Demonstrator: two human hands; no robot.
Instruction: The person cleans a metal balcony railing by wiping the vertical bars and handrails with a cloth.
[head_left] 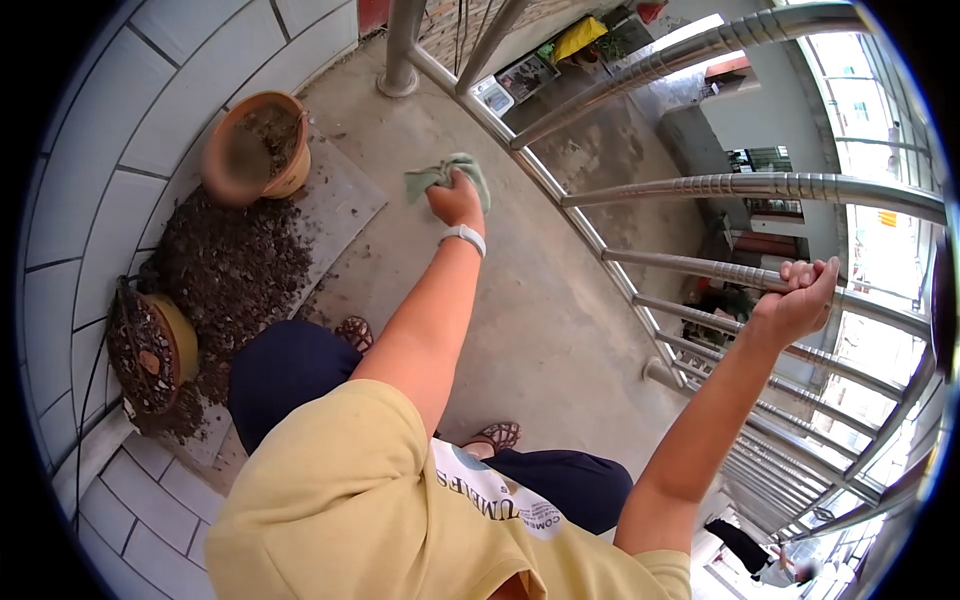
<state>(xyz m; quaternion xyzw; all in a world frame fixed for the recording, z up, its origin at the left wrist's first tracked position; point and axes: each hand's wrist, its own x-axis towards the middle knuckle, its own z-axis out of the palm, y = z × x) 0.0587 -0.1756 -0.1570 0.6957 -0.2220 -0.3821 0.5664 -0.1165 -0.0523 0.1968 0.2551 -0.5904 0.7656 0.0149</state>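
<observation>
My left hand (pixel 457 203) is closed on a pale green cloth (pixel 470 174), held out over the concrete floor (pixel 530 330). The cloth is bunched, with loose ends at the fingers; whether it touches the floor I cannot tell. A white band (pixel 465 238) circles that wrist. On the other side, my right hand (pixel 797 300) has its fingers wrapped round a metal bar of the railing (pixel 690 262).
At left, a tilted terracotta pot (pixel 292 172) and a yellowish pot (pixel 176 345) flank heaped dark soil (pixel 225 260) on a grey board (pixel 345 195). A tiled wall (pixel 90 220) stands behind. Beyond the railing lies a lower yard; another person (pixel 775 570) shows at lower right.
</observation>
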